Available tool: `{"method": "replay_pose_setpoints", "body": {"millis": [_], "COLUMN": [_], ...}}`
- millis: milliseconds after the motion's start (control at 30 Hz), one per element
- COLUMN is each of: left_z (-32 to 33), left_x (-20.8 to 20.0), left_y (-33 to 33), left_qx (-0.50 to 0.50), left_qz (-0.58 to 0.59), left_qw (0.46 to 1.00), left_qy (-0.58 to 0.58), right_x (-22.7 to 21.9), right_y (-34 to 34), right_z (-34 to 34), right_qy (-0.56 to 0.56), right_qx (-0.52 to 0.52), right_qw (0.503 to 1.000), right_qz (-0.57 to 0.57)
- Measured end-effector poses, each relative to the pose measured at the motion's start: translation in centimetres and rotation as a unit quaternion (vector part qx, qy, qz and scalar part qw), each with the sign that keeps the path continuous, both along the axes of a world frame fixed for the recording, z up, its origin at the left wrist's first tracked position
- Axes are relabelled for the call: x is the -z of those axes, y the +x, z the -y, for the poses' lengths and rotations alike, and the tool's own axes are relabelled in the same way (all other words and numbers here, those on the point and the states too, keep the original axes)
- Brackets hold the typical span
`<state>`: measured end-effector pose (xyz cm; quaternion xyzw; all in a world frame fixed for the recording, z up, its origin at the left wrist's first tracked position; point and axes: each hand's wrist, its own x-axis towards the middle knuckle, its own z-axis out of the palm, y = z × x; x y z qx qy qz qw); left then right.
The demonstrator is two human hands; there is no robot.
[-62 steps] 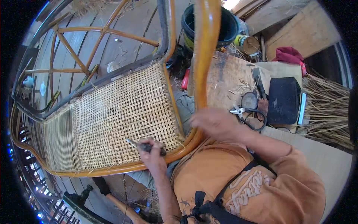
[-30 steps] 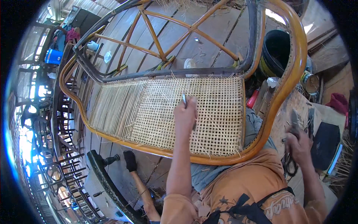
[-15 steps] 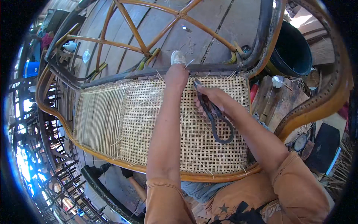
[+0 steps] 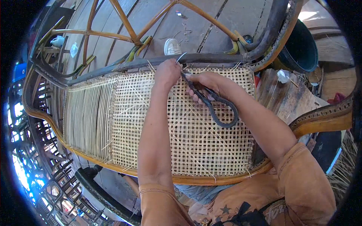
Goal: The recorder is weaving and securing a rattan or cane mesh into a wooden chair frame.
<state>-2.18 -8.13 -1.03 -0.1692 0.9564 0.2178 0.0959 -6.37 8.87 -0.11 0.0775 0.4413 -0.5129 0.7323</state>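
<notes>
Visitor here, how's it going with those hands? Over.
Left hand closed around a metal-tipped tool. Right hand holding black-handled scissors. Both near far edge of cane panel; loose strand ends poke up nearby.

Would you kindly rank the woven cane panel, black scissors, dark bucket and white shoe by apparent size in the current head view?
Largest: woven cane panel
Middle, order unsure: black scissors and dark bucket, both partly covered
Smallest: white shoe

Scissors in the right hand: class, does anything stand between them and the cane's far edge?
Nothing visible does. The scissors, in the right hand, point toward the far edge of the cane. The left hand, holding a metal tool, is close on the left, beside their path.
</notes>
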Motion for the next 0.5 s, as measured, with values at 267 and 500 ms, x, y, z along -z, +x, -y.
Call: {"method": "replay_pose_setpoints", "body": {"millis": [267, 500], "left_z": [-0.4, 0.2], "left_x": [-0.5, -6.6], "left_y": [0.4, 1.0], "left_qx": [0.007, -0.134], "left_qz": [0.000, -0.279], "left_qw": [1.000, 0.950], "left_qy": [0.029, 0.032], "right_x": [0.6, -4.3], "right_y": [-0.5, 1.0], "right_z": [0.1, -1.2], "right_qy": [-0.014, 0.011], "right_qx": [0.008, 0.055], "right_qw": [1.000, 0.998], "right_qz": [0.021, -0.016]}}
